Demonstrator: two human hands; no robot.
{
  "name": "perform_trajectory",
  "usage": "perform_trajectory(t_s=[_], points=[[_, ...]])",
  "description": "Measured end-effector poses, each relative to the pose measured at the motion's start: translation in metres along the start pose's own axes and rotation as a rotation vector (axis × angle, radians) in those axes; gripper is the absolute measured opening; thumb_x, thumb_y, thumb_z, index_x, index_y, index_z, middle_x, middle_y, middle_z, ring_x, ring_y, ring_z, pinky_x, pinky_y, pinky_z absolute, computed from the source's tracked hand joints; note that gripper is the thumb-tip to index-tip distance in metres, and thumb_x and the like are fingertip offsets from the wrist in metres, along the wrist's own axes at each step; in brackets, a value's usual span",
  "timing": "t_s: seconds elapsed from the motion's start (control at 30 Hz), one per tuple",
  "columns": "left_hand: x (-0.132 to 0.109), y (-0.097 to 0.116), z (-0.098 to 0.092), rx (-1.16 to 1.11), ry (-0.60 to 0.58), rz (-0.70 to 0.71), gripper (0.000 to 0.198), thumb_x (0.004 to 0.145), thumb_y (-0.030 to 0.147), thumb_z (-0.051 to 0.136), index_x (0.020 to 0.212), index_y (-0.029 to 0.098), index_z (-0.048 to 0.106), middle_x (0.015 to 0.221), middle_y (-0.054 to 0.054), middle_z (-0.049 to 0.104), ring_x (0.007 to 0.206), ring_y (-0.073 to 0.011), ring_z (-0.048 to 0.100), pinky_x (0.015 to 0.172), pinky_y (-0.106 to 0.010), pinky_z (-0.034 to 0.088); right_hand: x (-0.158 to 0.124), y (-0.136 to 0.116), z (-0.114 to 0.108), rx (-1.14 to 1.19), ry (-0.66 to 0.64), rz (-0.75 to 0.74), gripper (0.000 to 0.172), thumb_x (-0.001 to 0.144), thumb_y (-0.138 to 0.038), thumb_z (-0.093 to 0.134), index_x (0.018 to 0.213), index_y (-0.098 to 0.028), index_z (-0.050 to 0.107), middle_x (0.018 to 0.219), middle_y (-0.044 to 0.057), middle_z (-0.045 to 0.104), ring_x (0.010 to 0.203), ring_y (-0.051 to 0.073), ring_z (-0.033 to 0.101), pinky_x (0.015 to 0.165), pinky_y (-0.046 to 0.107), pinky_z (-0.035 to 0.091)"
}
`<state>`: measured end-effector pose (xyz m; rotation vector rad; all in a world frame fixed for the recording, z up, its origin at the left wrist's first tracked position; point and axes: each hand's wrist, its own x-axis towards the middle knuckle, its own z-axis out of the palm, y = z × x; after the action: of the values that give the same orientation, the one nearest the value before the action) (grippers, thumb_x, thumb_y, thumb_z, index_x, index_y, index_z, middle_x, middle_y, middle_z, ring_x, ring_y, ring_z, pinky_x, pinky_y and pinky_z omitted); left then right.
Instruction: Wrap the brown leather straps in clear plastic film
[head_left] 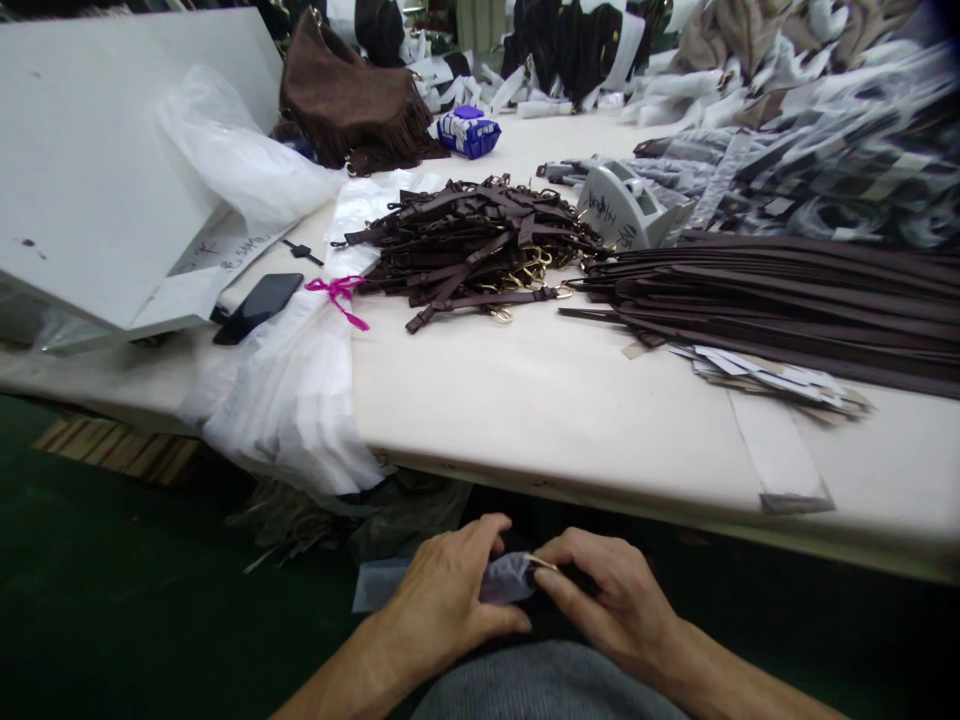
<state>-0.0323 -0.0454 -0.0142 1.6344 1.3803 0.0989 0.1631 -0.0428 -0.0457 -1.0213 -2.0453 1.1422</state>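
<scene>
Below the table's front edge, my left hand [442, 590] curls round a translucent plastic sleeve [506, 580], thumb and forefinger apart at its right end. The sleeve's other end sticks out left of that hand. My right hand [611, 590] is closed in a pinch on a gold metal clasp [541, 563] at the sleeve's mouth. What lies inside the sleeve is mostly hidden. A heap of short dark brown straps [472, 240] with gold clasps lies on the table ahead.
Long brown straps [787, 300] and paper strips [780, 380] lie right, near a grey tape dispenser [619, 205]. White plastic sleeves [300, 400] tied with pink string hang over the edge. A phone [259, 305], brown fringed bag [349, 95] and blue wipes pack [469, 135] are farther left.
</scene>
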Motion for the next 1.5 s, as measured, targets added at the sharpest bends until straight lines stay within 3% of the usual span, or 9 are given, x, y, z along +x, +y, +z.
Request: perform_trajectory(t_s=[0.1,0.27,0.47,0.67,0.93,1.1,1.23,1.37,1.5], points=[[-0.002,-0.004,0.000,-0.039,-0.114,-0.082,0.028,0.070,0.042,0.067,0.075,0.015,0.062,0.066,0.000,0.062,0.063,-0.0161,0.057,0.058,-0.022,0.038,0.004,-0.001,-0.004,-0.007,-0.043,-0.063,0.009,0.087,-0.021,0.053,0.085,-0.016,0.060,0.073,0.003,0.063,0.065,0.011,0.057,0.060,0.021,0.042],[0.001,-0.010,0.011,-0.472,-0.376,-0.095,0.027,0.071,0.039,0.066,0.072,0.013,0.059,0.053,0.004,0.053,0.047,-0.0086,0.049,0.045,-0.016,0.034,0.016,0.002,-0.018,-0.021,-0.342,-0.225,0.020,0.091,-0.030,0.047,0.089,-0.015,0.061,0.075,0.004,0.060,0.068,0.013,0.054,0.061,0.023,0.041],[-0.002,-0.006,0.005,-0.316,-0.210,-0.081,0.019,0.077,0.032,0.059,0.082,0.014,0.055,0.060,0.004,0.055,0.049,-0.0085,0.051,0.046,-0.016,0.034,0.024,-0.001,-0.034,-0.093,-0.368,-0.064,0.019,0.091,-0.031,0.047,0.089,-0.016,0.059,0.075,0.002,0.059,0.066,0.012,0.053,0.060,0.022,0.040],[0.005,0.002,0.011,-0.004,-0.183,0.235,0.019,0.083,0.034,0.052,0.090,0.016,0.057,0.078,-0.001,0.063,0.068,-0.0133,0.058,0.060,-0.018,0.037,0.034,-0.014,-0.028,0.026,-0.524,0.104,0.004,0.082,-0.020,0.053,0.080,-0.017,0.055,0.065,-0.005,0.053,0.055,0.008,0.045,0.049,0.018,0.032],[0.012,-0.010,0.005,0.005,-0.091,0.108,0.018,0.083,0.034,0.053,0.087,0.017,0.056,0.065,0.003,0.056,0.060,-0.0108,0.052,0.054,-0.017,0.034,0.043,0.000,-0.037,-0.175,-0.444,0.133,0.009,0.084,-0.025,0.054,0.090,-0.019,0.051,0.073,-0.002,0.058,0.062,0.012,0.050,0.057,0.022,0.036],[0.005,-0.011,-0.002,-0.170,-0.183,0.136,0.018,0.081,0.031,0.056,0.093,0.018,0.056,0.062,0.005,0.053,0.055,-0.0083,0.049,0.052,-0.016,0.034,0.044,-0.013,-0.047,-0.185,-0.504,0.077,0.005,0.083,-0.020,0.056,0.085,-0.020,0.051,0.070,-0.003,0.057,0.062,0.012,0.052,0.056,0.021,0.035],[-0.005,-0.011,-0.018,-0.351,-0.200,0.013,0.025,0.080,0.037,0.057,0.089,0.015,0.053,0.060,0.005,0.050,0.050,-0.0069,0.048,0.046,-0.015,0.035,0.050,-0.026,-0.063,-0.163,-0.445,0.168,0.007,0.084,-0.023,0.054,0.085,-0.020,0.048,0.071,-0.003,0.055,0.062,0.011,0.049,0.055,0.021,0.036],[-0.014,0.002,-0.044,-0.470,-0.277,0.109,0.023,0.078,0.035,0.059,0.086,0.014,0.053,0.056,0.006,0.051,0.046,-0.0057,0.047,0.045,-0.014,0.037,0.074,-0.054,-0.075,-0.145,-0.508,0.060,0.009,0.082,-0.019,0.056,0.081,-0.021,0.048,0.066,-0.006,0.053,0.057,0.009,0.046,0.051,0.019,0.033],[-0.028,0.016,-0.079,-0.528,-0.096,0.044,0.024,0.077,0.036,0.060,0.081,0.014,0.052,0.053,0.007,0.049,0.043,-0.0042,0.044,0.041,-0.013,0.034,0.106,-0.080,-0.099,-0.123,-0.530,0.015,0.011,0.082,-0.025,0.058,0.085,-0.021,0.048,0.066,-0.004,0.051,0.056,0.009,0.043,0.048,0.019,0.035]])
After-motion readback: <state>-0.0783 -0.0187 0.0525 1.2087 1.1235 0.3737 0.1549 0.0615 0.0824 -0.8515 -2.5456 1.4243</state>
